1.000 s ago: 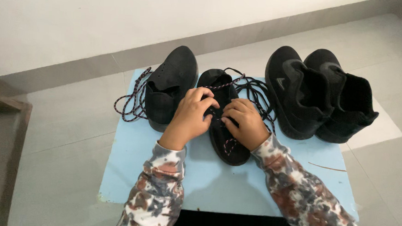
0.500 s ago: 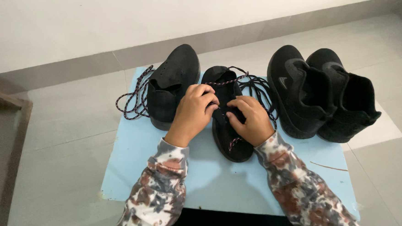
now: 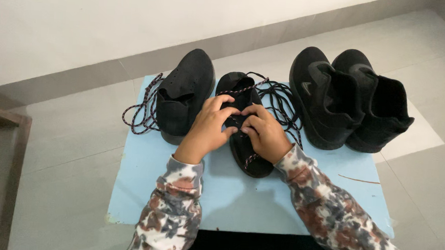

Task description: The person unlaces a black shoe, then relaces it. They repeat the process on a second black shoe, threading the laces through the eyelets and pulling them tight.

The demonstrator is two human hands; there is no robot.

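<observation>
Fingertips of left hand [image 3: 210,125] and right hand [image 3: 261,132] pinch the speckled lace [image 3: 248,89] over the middle black shoe [image 3: 242,128]; keeping it taut should help.

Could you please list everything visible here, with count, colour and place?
shoe in hand: 1, black, middle of mat, partly laced.
unlaced shoe: 1, black, left of it.
shoe pair: 2, black, right edge of mat.
patterned lace: 1, dark with red flecks, left of the unlaced shoe.
black lace: 1, between middle shoe and pair.
mat: 1, light blue, on grey floor.
left hand: on the middle shoe.
right hand: on the same shoe.
</observation>
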